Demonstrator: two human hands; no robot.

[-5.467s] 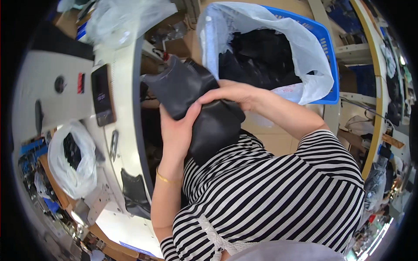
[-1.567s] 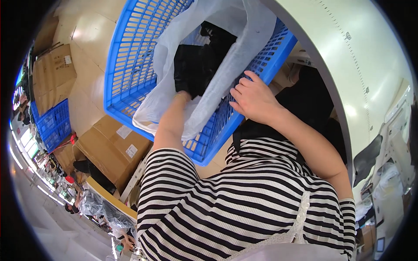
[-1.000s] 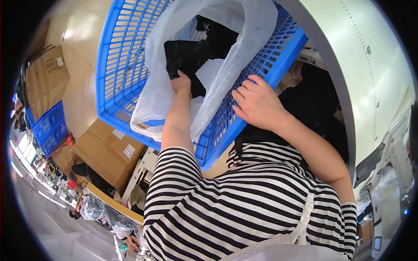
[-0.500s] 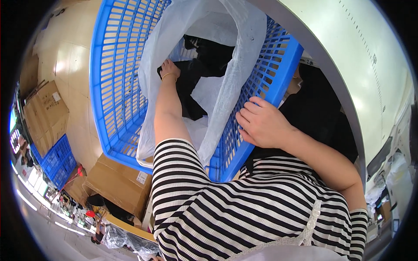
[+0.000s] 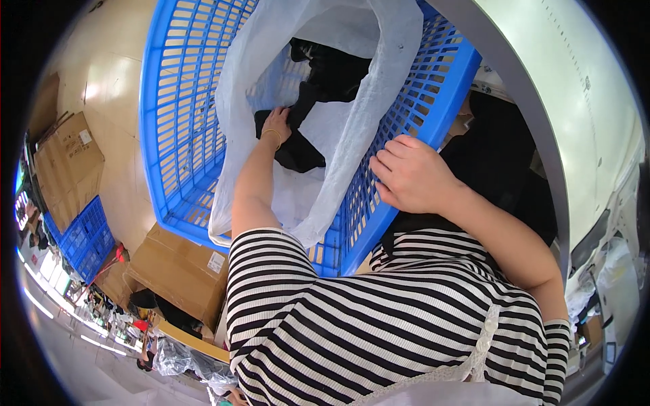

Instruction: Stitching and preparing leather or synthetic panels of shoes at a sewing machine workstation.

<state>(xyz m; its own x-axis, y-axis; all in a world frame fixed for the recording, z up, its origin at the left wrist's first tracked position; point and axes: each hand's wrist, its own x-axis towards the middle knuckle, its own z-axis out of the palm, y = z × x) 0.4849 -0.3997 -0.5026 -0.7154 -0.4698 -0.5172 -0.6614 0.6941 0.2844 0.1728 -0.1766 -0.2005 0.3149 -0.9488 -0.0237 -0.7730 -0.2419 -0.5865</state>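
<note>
My left hand (image 5: 276, 126), with a thin bracelet at the wrist, reaches into a whitish translucent plastic bag (image 5: 233, 111). Its fingers are closed on a piece of black cloth (image 5: 298, 150) lying inside. More black cloth (image 5: 338, 74) is bunched deeper in the bag, partly joined to or overlapping that piece. The bag lines a blue slatted plastic basket (image 5: 156, 135). On the basket's right rim rests my right hand (image 5: 409, 174), its fingers curled over the edge and the fingertips partly hidden.
A grey-edged white table (image 5: 575, 101) curves along the right. Black fabric (image 5: 504, 152) hangs or lies between it and the basket. Cardboard boxes (image 5: 179, 267) and another blue crate (image 5: 88, 237) stand on the floor at left.
My left hand has moved slightly nearer and to the right within the bag, and the black cloth under it has shifted. My right hand keeps its place on the rim.
</note>
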